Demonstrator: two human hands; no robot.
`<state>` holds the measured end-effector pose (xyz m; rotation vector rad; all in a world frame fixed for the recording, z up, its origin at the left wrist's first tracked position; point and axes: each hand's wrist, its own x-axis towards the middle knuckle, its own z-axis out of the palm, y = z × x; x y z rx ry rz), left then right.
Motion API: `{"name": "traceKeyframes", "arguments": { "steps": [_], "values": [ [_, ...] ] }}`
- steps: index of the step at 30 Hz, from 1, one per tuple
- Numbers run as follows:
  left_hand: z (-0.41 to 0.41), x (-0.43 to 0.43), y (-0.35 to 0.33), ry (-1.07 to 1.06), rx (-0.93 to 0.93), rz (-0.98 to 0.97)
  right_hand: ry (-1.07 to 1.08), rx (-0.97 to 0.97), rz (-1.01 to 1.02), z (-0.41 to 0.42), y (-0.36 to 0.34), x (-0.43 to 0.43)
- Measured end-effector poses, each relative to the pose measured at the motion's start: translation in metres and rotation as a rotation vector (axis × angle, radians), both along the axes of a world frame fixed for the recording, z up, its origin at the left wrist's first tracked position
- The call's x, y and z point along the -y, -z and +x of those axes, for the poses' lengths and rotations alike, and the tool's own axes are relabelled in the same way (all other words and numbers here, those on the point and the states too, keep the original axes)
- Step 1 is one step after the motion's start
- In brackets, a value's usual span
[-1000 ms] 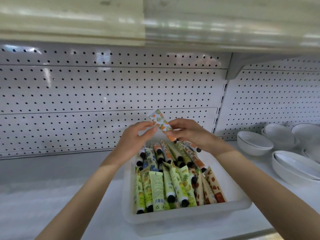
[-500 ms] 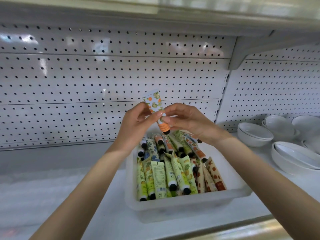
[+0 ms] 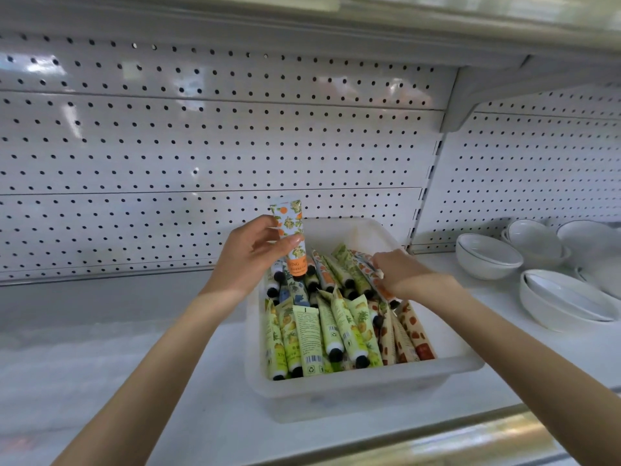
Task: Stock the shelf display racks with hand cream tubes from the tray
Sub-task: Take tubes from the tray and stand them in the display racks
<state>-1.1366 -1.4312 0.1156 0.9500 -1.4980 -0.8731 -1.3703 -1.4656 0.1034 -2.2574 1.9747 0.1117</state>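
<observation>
Left hand [image 3: 250,255] gripped orange-blossom tube [image 3: 288,227] upright, cap down, centre frame, above back row of tray [image 3: 369,386]; orange band read "ING". Right hand [image 3: 403,272] sat among back-row tubes [image 3: 346,267], right of centre; hold unclear. Front-row green tube [image 3: 311,334] showed barcode, recycling mark. White bowls [image 3: 487,257] far right.
</observation>
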Motion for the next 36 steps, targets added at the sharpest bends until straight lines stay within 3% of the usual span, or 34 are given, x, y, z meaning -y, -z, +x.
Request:
{"name": "traceKeyframes", "arguments": {
  "steps": [4,13,15,21,32,36],
  "values": [
    [0.007,-0.003,0.002,-0.019,0.006,0.014,-0.01,-0.033,0.068,0.004,0.001,0.001],
    [0.016,-0.008,0.004,-0.037,-0.046,0.021,0.001,0.184,0.139,0.004,0.014,0.009],
    [0.017,-0.01,0.003,-0.031,-0.056,0.023,-0.028,0.275,0.137,0.004,0.013,0.009],
    [0.025,-0.011,-0.006,-0.009,-0.1,0.008,0.011,0.793,0.083,0.011,-0.023,-0.008],
    [0.053,-0.029,-0.018,-0.002,-0.244,0.061,-0.056,1.234,0.003,0.069,-0.051,-0.057],
    [0.074,-0.053,-0.017,-0.076,-0.257,0.031,-0.118,1.234,-0.012,0.084,-0.055,-0.079]
  ]
}}
